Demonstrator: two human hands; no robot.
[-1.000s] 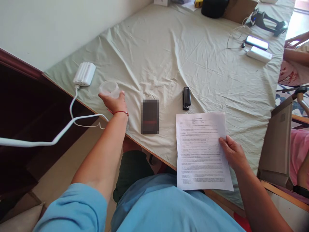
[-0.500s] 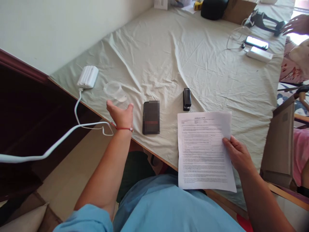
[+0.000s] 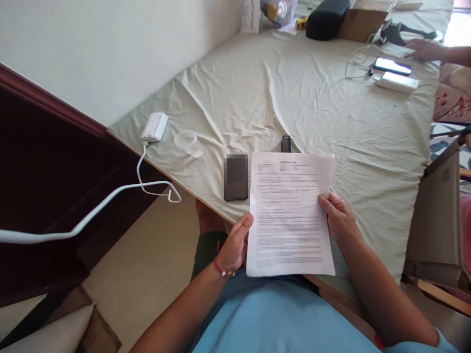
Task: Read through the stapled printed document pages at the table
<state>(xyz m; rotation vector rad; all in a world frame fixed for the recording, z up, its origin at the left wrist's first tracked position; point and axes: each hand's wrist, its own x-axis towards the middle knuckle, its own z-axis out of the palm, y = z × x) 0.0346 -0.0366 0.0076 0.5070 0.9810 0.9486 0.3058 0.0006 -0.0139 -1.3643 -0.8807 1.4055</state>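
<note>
A printed paper (image 3: 290,215) is upright to my view above the table's near edge; whether it is one sheet or several I cannot tell. On its right edge my right hand (image 3: 340,218) is closed, thumb on the front and fingers behind. My left hand (image 3: 234,245), with a red bracelet (image 3: 222,269), grips the left edge, its fingers partly hidden behind the paper. Just past the paper's top edge lies a black stapler (image 3: 286,143), its near part covered. To the left of the paper rests a dark, partly blurred flat object (image 3: 236,177).
A clear plastic lid or cup (image 3: 188,142) and a white multi-slot device (image 3: 155,126) with a cable (image 3: 121,190) are at the left. Toward the back right lie a phone (image 3: 392,65) and a white power bank (image 3: 397,82), near another person's hand (image 3: 425,50). A black case (image 3: 326,19) stands farther back.
My left hand has come back from near the clear plastic item to the paper's left edge. The paper has moved left and up with my right hand, now covering part of the stapler.
</note>
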